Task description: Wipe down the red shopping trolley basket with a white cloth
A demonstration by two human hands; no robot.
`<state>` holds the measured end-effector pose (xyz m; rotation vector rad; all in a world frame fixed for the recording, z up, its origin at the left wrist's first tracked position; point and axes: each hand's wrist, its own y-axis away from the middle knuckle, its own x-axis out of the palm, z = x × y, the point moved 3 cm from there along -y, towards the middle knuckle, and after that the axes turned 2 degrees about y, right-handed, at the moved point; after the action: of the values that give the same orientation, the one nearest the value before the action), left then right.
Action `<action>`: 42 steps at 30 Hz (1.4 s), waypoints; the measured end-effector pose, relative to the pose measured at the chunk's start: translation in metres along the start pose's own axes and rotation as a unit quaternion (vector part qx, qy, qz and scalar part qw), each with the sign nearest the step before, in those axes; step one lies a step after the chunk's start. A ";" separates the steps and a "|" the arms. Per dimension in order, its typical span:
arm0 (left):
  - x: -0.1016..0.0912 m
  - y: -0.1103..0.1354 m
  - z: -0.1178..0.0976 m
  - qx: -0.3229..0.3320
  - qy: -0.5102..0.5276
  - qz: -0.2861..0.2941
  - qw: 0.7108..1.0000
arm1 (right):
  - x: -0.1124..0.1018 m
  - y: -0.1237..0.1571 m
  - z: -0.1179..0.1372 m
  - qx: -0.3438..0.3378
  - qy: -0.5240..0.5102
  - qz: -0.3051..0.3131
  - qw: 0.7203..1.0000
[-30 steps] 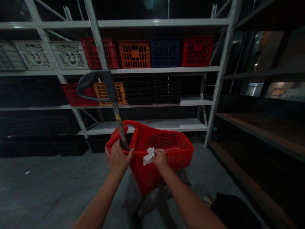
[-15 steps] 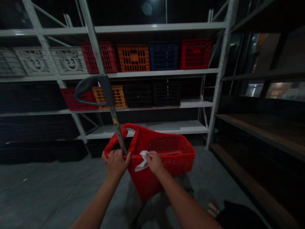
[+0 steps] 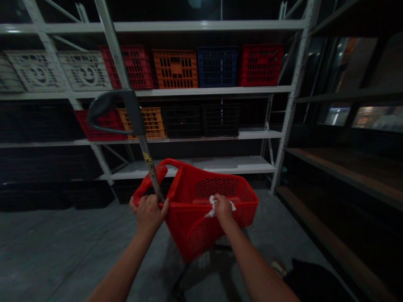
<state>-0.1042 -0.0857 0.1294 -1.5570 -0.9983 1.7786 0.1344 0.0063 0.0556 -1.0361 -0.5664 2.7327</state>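
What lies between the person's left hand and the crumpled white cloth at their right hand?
In the head view, the upright red bar of the red plastic mesh basket lies between the left hand and the crumpled white cloth.

trolley basket [image 3: 201,222]: red moulded plastic, smooth and slightly glossy
white wipe [image 3: 213,209]: soft, crumpled cloth or tissue, cannot tell which
push handle [image 3: 108,105]: matt dark plastic
pole [image 3: 150,167]: dull metal
racking [image 3: 189,25]: smooth pale painted metal
crates [image 3: 175,69]: matt moulded plastic
floor [image 3: 63,235]: matt, slightly rough concrete
right-hand shelf [image 3: 346,176]: dull brown wood
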 end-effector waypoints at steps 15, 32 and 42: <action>-0.001 0.001 0.001 -0.007 -0.009 0.013 1.000 | 0.033 0.018 0.078 -0.195 -0.067 0.082 0.975; 0.004 -0.002 0.008 -0.008 0.018 0.016 1.000 | 0.025 0.015 0.040 -0.148 -0.032 0.069 0.986; 0.009 -0.004 0.010 -0.012 -0.001 -0.003 1.000 | -0.091 -0.003 -0.151 0.066 0.072 -0.061 0.993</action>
<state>-0.1161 -0.0780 0.1283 -1.5646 -1.0289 1.7707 0.3032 0.0270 0.0079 -1.1160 -0.4063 2.5272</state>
